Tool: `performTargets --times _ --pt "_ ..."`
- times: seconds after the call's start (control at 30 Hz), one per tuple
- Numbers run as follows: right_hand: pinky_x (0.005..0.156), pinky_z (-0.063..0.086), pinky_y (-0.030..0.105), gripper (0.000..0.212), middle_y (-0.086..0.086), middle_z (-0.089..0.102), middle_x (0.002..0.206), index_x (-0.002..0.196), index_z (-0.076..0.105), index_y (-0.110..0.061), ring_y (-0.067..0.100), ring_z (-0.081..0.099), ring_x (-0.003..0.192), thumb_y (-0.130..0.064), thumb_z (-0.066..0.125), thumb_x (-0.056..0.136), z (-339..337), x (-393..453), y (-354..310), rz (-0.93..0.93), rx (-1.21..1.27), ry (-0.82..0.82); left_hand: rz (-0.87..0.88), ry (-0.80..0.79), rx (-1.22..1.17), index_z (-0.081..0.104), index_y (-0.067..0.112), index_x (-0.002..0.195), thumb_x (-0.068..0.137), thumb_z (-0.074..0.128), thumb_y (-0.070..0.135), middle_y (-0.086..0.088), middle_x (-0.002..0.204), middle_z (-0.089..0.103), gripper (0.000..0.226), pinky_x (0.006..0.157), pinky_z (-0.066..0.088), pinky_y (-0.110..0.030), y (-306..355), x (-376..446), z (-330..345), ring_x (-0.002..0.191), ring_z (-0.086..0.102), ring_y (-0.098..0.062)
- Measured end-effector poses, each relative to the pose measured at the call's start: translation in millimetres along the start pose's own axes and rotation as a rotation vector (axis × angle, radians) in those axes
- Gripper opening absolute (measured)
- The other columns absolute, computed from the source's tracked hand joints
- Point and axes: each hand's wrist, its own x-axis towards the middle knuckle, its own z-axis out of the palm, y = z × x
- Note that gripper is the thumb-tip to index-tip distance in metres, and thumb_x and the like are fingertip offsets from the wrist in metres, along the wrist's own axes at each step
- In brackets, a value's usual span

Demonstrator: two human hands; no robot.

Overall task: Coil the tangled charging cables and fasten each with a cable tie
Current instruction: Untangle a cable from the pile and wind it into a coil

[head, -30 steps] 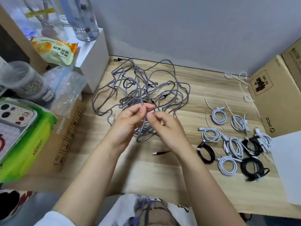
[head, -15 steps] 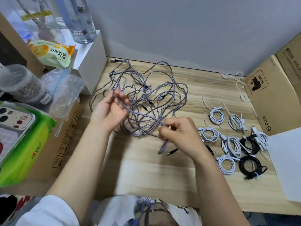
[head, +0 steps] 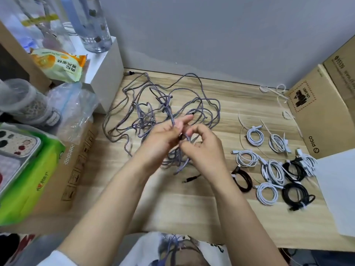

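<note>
Wooden worktop set against a grey wall, seen from above. Tangle of grey braided cables lies on the worktop's far left part, reaching from the back edge toward the centre. Left hand and right hand meet just in front of the tangle, touching or nearly so. Both pinch one braided strand that rises from the tangle: the left hand's fingers curl round it, with one finger stretched toward the back edge; the right hand's thumb and forefinger close on it, though motion blur makes the exact hold uncertain. Loose turns of the same cable hang below the hands, and a dark plug lies on the worktop just near the right wrist.

Right part of the worktop: coiled cables, white and black, lie in a cluster, each with a tie round it; some touch one another. Spare ties lie near the back right corner, beside a cardboard box at the right edge. White sheet covers the front right corner.

Left edge: a white block carries a clear bottle and a snack packet. In front of it lie a plastic bag, a jar and a green pack.
</note>
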Motion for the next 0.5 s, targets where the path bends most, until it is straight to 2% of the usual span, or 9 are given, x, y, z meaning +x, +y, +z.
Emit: performTargets --times 0.07,0.13,0.23,0.33,0.4,0.5 --pt "0.066 0.05 0.047 0.025 -0.006 0.065 0.079 0.082 0.047 -0.035 0.026 0.056 0.064 -0.037 0.057 0.059 8.0 -1.2 0.2 -0.028 0.018 0.002 -0.009 -0.02 -0.039 0.055 0.015 0.121 0.095 0.043 0.012 -0.001 0.103 0.066 0.029 0.078 0.047 -0.018 -6.4 -1.7 7.7 0.094 0.057 -0.01" --pt "0.062 0.049 0.046 0.018 0.0 0.066 0.072 0.082 0.044 -0.026 0.032 0.056 0.063 -0.027 0.056 0.068 10.8 -1.7 0.8 -0.054 0.011 -0.012 -0.034 -0.032 -0.068 0.059 0.018 0.116 0.092 0.049 0.014 0.0 0.096 0.068 0.026 0.074 0.045 -0.022 -9.2 -2.8 8.0 0.092 0.056 -0.012" --pt "0.053 0.036 0.03 0.005 -0.011 0.052 0.051 0.073 0.051 -0.027 0.006 0.04 0.048 -0.028 0.056 0.073 7.3 -2.7 0.8 -0.077 -0.01 -0.068 -0.091 -0.002 -0.153 0.065 0.015 0.099 0.081 0.054 0.016 0.0 0.08 0.068 0.021 0.065 0.051 -0.02 -4.3 -2.7 2.7 0.077 0.062 -0.011" --pt "0.055 0.031 0.03 0.022 -0.013 0.043 0.047 0.055 0.055 -0.03 0.003 0.036 0.05 -0.04 0.063 0.073 -0.6 -5.0 -3.9 -0.112 -0.021 -0.075 -0.184 0.048 -0.604 0.065 0.014 0.074 0.073 0.054 0.013 0.001 0.071 0.064 0.011 0.066 0.054 -0.027 6.5 4.9 -14.5 0.068 0.063 -0.012" --pt "0.054 0.028 0.03 0.031 -0.01 0.038 0.047 0.051 0.053 -0.027 0.007 0.032 0.051 -0.045 0.068 0.072 -7.6 -7.3 -11.6 -0.132 0.024 -0.026 -0.164 0.117 -0.815 0.06 0.016 0.072 0.068 0.056 0.009 0.005 0.064 0.058 0.01 0.067 0.052 -0.023 11.5 12.1 -30.1 0.058 0.06 -0.009" --pt "0.051 0.024 0.026 0.046 -0.006 0.031 0.048 0.049 0.041 -0.014 0.009 0.027 0.05 -0.044 0.07 0.069 -21.5 -13.2 -25.5 -0.187 0.157 0.04 -0.109 0.24 -0.952 0.056 0.012 0.073 0.077 0.055 0.006 0.004 0.056 0.055 0.008 0.06 0.051 -0.021 16.0 23.0 -53.8 0.051 0.056 -0.009"
